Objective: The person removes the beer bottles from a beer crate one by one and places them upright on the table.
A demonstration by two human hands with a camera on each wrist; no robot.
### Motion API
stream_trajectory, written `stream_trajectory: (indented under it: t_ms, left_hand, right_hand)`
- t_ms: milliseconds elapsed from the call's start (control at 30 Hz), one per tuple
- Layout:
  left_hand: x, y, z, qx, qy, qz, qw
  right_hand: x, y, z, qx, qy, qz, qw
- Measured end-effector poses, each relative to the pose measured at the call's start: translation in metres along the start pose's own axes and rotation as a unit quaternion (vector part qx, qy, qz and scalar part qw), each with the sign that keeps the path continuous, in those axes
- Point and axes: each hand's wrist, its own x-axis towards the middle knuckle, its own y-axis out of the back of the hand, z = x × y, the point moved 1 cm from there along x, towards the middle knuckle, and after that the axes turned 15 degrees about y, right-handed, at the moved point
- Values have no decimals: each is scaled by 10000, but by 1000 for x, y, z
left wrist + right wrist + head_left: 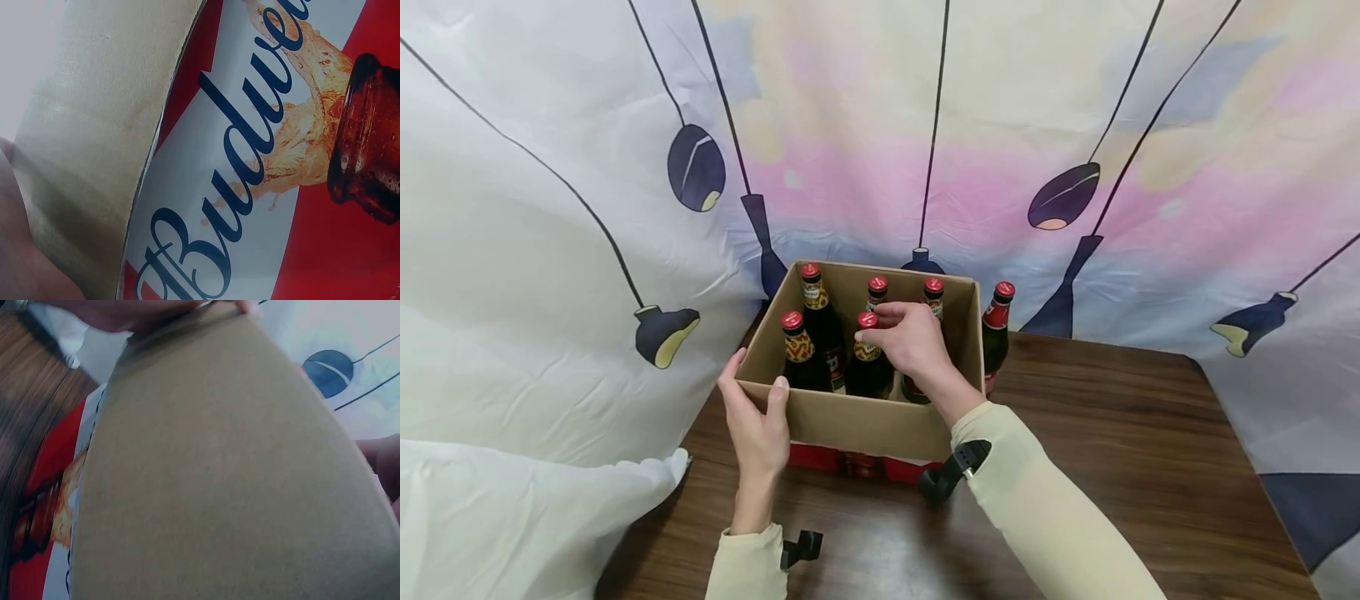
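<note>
A cardboard box (850, 417) stands on the table, its upper flaps raised and bare brown. My left hand (760, 429) holds its front left corner, the thumb at the front rim and the fingers along the left side. Several dark beer bottles with red caps stand upright inside. At the front middle bottle (868, 371), my right hand (910, 337) pinches the top between thumb and fingers, reaching over the box. This hand partly hides the bottles behind and beneath it. In the left wrist view, the box's printed side (250, 187) shows blue lettering on white and red.
Outside the box, by its right wall, stands another beer bottle (996, 333) with a red cap. The brown wooden table (1112, 442) extends to the right and front. A patterned cloth (865, 150) hangs behind, and white fabric (535, 500) drapes at the left.
</note>
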Motion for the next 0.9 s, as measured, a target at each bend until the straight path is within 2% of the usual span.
stream_trajectory:
  t_ms: [133,233,600,800,900]
  left_hand:
    - [0,-1,1,-14,-26,-7,10000]
    - [0,-1,2,-35,-66,39,10000]
    - [2,2,1,-60,-71,46,9999]
    - [1,1,0,8,-9,3,10000]
    - [-1,2,0,48,40,-45,10000]
  right_hand:
    - [2,-2,-1,-561,67,-138,9983]
    - [3,-4,-1,-764,225,-166,9967]
    - [1,-8,-4,-994,534,-1,9936]
    - [-7,-3,-4,-893,910,298,9914]
    - [-13,0,-3,-751,1235,496,9883]
